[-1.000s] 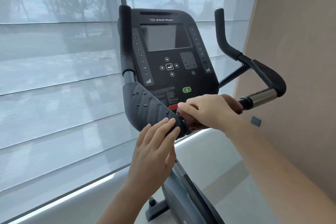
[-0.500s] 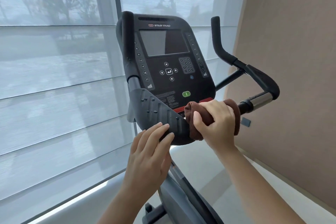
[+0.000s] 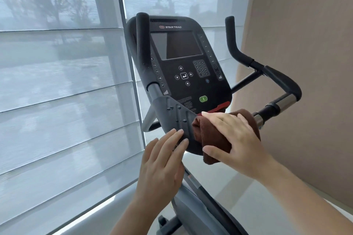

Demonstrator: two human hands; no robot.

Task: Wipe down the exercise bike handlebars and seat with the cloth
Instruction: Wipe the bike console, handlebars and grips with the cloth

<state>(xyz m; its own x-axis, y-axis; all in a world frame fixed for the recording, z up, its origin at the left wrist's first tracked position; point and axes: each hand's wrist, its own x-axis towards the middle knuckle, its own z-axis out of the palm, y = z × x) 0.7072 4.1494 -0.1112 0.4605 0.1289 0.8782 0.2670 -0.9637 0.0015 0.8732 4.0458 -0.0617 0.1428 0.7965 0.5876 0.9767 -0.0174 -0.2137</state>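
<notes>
One cloth (image 3: 211, 155) on the handlebar (image 3: 172, 115), right hand (image 3: 235, 139) fingers clamped round it; left hand (image 3: 162, 162) fingers straight.

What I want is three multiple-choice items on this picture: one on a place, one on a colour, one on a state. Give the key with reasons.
1. Where is the cloth?
A. On the floor.
B. On the handlebar, just below the console.
C. Over the seat.

2. What colour is the cloth?
A. White.
B. Blue.
C. Brown.

3. How is the left hand?
A. Straight fingers resting on the handlebar.
B. Gripping the cloth.
C. Pressing a button.

Key:
1 B, the right hand holds it round the bar under the console.
2 C, its folds are dark brown.
3 A, its fingers lie flat on the handlebar, beside the cloth.
</notes>
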